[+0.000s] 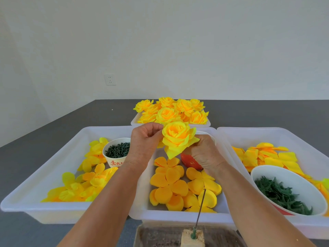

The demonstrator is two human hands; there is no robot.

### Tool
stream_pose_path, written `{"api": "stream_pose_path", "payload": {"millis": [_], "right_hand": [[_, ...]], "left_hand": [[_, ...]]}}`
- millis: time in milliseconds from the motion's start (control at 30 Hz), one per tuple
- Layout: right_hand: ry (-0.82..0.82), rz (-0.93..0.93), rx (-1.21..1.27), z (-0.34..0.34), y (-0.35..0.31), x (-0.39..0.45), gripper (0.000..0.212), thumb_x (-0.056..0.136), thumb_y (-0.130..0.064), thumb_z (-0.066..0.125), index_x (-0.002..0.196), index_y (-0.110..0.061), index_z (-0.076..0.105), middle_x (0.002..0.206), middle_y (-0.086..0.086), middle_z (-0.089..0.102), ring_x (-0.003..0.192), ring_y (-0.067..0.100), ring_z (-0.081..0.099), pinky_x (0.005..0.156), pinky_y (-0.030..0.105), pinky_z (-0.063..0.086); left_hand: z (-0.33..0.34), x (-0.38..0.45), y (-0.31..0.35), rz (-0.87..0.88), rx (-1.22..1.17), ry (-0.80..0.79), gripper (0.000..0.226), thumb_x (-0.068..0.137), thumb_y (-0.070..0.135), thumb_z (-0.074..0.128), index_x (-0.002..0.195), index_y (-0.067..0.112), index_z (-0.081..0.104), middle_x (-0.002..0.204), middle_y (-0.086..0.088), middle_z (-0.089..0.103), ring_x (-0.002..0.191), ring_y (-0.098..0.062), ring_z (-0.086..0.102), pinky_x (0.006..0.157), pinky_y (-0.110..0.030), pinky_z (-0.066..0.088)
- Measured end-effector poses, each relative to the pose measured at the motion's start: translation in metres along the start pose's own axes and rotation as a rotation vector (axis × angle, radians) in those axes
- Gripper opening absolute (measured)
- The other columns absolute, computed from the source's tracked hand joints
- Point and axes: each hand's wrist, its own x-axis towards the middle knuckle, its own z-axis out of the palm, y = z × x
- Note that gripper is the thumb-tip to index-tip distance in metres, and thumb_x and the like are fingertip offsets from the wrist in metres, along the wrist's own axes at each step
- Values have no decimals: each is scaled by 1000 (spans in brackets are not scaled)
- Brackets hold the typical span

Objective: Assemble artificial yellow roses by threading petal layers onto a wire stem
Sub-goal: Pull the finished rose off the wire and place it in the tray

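Both hands hold an assembled yellow rose (178,138) up over the middle tray (140,198). Left hand (145,139) pinches an outer petal at the bloom's left edge between thumb and fingers; right hand (204,152) curls its fingers under the bloom's right side. Loose orange-yellow petal layers (169,184) lie in the tray below. At the near edge a wire stem (200,209) stands tilted from a small block (193,237). Finished roses (170,111) fill the far tray (135,120). 2 bowls hold dark green parts: a left bowl (114,161) and a right bowl (263,173).
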Motion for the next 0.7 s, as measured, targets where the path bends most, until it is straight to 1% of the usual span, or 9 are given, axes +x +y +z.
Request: {"api": "stream_pose_path", "payload": {"millis": [67, 100, 167, 233, 333, 433, 533, 633, 700], "right_hand": [[-29, 27, 35, 1, -1, -1, 14, 79, -7, 73, 93, -8, 73, 91, 2, 72, 85, 13, 63, 81, 22, 51], [-39, 29, 71, 1, -1, -2, 19, 77, -8, 75, 96, -9, 74, 93, 3, 73, 88, 14, 65, 82, 24, 52], [-29, 8, 147, 0, -2, -3, 21, 74, -8, 76, 95, -13, 74, 90, -2, 73, 85, 6, 66, 78, 17, 52], [6, 13, 206, -1, -1, -2, 18, 74, -7, 76, 87, -18, 74, 81, -9, 73, 77, -2, 64, 71, 9, 50], [40, 29, 213, -1, 2, -1, 19, 73, -6, 77, 79, -24, 72, 73, -16, 71, 70, -8, 62, 65, 5, 47], [54, 25, 115, -1, 2, 0, 17, 73, -11, 78, 86, -21, 75, 79, -10, 72, 75, -3, 64, 70, 9, 49], [82, 11, -64, -2, 3, 1, 18, 76, -15, 77, 94, -13, 75, 88, -1, 72, 82, 11, 64, 79, 21, 49], [89, -51, -157, -2, 2, 1, 19, 78, -15, 76, 96, -11, 75, 87, -6, 69, 78, 6, 62, 76, 17, 47], [84, -67, -215, -2, 2, 2, 16, 80, -11, 73, 95, -7, 75, 91, 1, 71, 81, 11, 64, 80, 23, 49]], "left_hand": [[0, 0, 0, -17, -18, 31, 6, 85, 1, 62, 86, 3, 68, 69, -4, 65, 53, 1, 56, 52, -12, 45], [1, 1, 0, -29, -35, 54, 7, 86, 1, 61, 84, 4, 67, 67, -4, 64, 51, 1, 54, 51, -12, 45], [1, 1, 0, -52, -40, 80, 12, 89, 5, 59, 80, 8, 65, 64, -5, 60, 49, 0, 50, 50, -13, 44], [1, 1, 0, -67, -19, 87, 15, 90, 9, 58, 76, 10, 63, 62, -6, 55, 48, -1, 46, 50, -13, 42], [2, 1, 1, -109, -40, 103, 27, 90, 17, 59, 65, 7, 59, 56, -2, 53, 47, -2, 44, 47, -13, 40], [4, 0, 2, -151, -53, 91, 35, 88, 25, 62, 57, 8, 61, 46, 6, 55, 45, -2, 46, 47, -13, 40], [3, -1, 3, -146, -13, 49, 33, 84, 23, 67, 55, 8, 61, 44, 7, 54, 45, -2, 46, 48, -13, 40], [1, -1, 2, -182, -14, 20, 29, 86, 16, 64, 59, 8, 62, 50, 4, 56, 48, -3, 46, 50, -16, 41], [1, 0, 1, -257, -34, 13, 24, 88, 10, 61, 65, 10, 65, 59, -2, 59, 54, -8, 49, 56, -21, 44]]}}
